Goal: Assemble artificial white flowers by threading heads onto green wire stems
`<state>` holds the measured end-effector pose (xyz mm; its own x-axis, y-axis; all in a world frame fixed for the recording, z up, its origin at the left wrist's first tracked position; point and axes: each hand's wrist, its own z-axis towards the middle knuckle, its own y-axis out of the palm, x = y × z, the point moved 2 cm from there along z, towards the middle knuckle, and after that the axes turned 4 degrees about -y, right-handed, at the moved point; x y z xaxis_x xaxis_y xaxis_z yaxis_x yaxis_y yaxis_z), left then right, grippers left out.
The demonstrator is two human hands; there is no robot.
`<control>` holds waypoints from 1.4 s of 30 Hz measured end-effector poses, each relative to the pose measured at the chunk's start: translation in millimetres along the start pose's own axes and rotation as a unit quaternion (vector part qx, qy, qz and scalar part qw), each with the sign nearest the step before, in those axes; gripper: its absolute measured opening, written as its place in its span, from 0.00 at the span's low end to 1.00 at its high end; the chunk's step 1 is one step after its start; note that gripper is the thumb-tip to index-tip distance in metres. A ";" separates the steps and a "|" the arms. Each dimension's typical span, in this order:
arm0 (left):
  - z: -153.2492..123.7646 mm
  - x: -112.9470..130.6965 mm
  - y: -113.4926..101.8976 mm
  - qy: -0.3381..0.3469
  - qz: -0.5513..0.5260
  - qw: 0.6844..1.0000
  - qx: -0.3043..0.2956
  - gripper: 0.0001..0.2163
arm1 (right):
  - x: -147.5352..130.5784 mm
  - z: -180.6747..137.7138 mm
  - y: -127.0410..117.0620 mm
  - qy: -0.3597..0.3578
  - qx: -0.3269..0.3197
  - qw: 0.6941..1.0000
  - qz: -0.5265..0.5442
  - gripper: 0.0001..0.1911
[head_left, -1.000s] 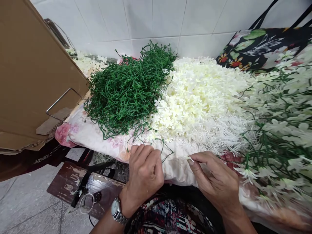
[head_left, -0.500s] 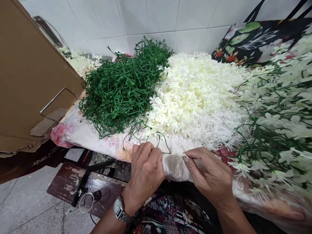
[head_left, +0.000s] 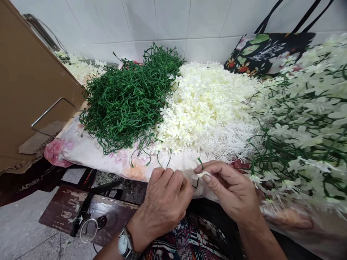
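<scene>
Black floral bag (head_left: 267, 54) was by the white tiled wall (head_left: 162, 21), big cardboard (head_left: 35, 79) off to the left, and a beat-up brown board (head_left: 119, 213) had a black strap (head_left: 85, 206) across it.

Right fingers (head_left: 218, 168) pinching white petal (head_left: 202, 174), green stem heap (head_left: 127, 101), pale blossom pile (head_left: 203, 97)

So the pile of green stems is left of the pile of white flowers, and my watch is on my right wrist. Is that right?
Not quite. The head view shows the watch on the wrist of your left hand, not your right. The pile of green stems is left of the pile of white flowers.
</scene>
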<state>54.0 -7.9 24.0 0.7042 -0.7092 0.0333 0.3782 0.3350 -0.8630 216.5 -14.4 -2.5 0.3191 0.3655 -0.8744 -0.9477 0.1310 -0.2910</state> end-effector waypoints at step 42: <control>-13.9 -5.4 15.4 -0.349 -0.595 0.724 0.015 0.05 | -33.9 1.9 3.8 -0.120 -0.053 0.988 -0.079 0.07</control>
<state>47.7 -7.5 3.5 -0.0030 -0.0251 0.9997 0.9720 -0.2349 -0.0029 202.1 -24.5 26.7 0.4446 0.5570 -0.7015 -0.8772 0.1121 -0.4669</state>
